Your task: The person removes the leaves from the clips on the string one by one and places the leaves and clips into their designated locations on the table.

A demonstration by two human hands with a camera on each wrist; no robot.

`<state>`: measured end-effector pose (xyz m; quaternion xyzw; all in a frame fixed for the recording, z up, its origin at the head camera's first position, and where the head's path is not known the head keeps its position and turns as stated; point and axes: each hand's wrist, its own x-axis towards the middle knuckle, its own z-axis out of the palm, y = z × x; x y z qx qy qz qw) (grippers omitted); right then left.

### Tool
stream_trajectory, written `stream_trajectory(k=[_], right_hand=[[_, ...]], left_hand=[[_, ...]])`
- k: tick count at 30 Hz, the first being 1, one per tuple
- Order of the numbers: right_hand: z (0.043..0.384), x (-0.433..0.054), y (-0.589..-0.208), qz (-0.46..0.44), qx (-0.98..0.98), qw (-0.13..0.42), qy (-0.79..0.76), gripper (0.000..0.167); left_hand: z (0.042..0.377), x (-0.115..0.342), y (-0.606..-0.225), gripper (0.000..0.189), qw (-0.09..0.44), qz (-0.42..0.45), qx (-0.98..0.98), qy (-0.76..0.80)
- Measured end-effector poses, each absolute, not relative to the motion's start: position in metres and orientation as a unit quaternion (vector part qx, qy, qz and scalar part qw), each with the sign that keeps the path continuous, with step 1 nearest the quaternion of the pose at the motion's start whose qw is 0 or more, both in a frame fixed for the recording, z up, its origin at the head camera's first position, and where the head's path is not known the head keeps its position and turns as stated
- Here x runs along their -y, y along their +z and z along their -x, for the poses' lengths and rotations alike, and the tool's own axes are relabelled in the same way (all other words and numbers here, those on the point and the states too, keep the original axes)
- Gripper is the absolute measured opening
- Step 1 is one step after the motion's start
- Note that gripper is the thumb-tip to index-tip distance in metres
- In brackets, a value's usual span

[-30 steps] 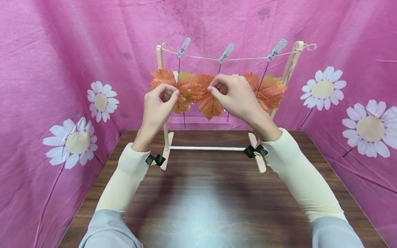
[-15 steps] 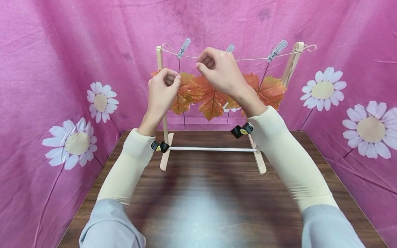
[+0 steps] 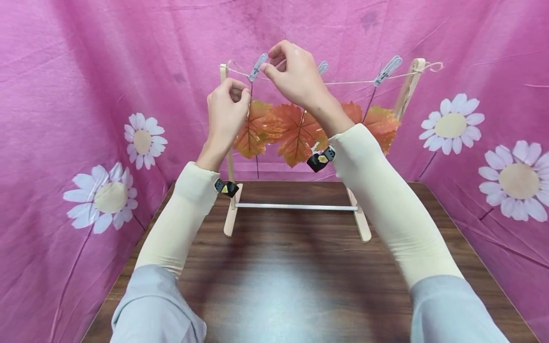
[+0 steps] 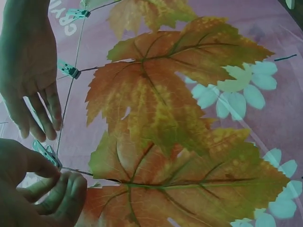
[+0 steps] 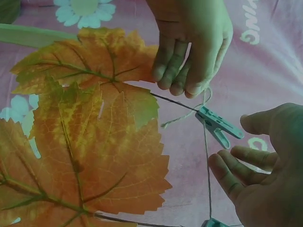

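Three orange-and-green maple leaves hang by dark stems from grey clothespins on a string. My right hand (image 3: 296, 76) is beside the left clothespin (image 3: 258, 67). In the right wrist view, its thumb and fingers stand apart around the handles of that clothespin (image 5: 218, 126). My left hand (image 3: 229, 109) is lower, fingers loosely bent, fingertips close to the stem (image 5: 173, 100) of the left leaf (image 3: 253, 133). That stem shows unbroken from leaf to clothespin in the right wrist view. The middle leaf (image 3: 296, 131) overlaps the left one; my right forearm partly covers the right leaf (image 3: 383, 124).
A wooden stand holds the string (image 3: 349, 83) between its left post (image 3: 223, 72) and right post (image 3: 409, 88). A white rod (image 3: 296, 206) joins its feet on the brown table (image 3: 274, 267). Pink cloth (image 3: 180, 38) with white flowers surrounds the table. The right clothespin (image 3: 388, 70) grips the right stem.
My right hand has risen from the middle leaf and moved left to the left clothespin. My left hand has gone up from the left leaf towards its stem.
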<state>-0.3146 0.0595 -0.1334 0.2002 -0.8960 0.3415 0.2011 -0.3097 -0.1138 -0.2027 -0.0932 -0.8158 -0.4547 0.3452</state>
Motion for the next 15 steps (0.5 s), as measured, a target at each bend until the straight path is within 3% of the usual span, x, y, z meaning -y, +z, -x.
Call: stream_trajectory(k=[7,15], right_hand=[[0.324,-0.050,-0.131,-0.179,0.909,0.171,0.336,0.053],[0.330,-0.044,-0.130,-0.167,0.904,0.167,0.356,0.053]], left_hand=[[0.314,0.110,-0.191,0.023,0.314,0.065,0.838,-0.441],[0.319,0.102,-0.186,0.022,0.277,0.057,0.860,-0.424]])
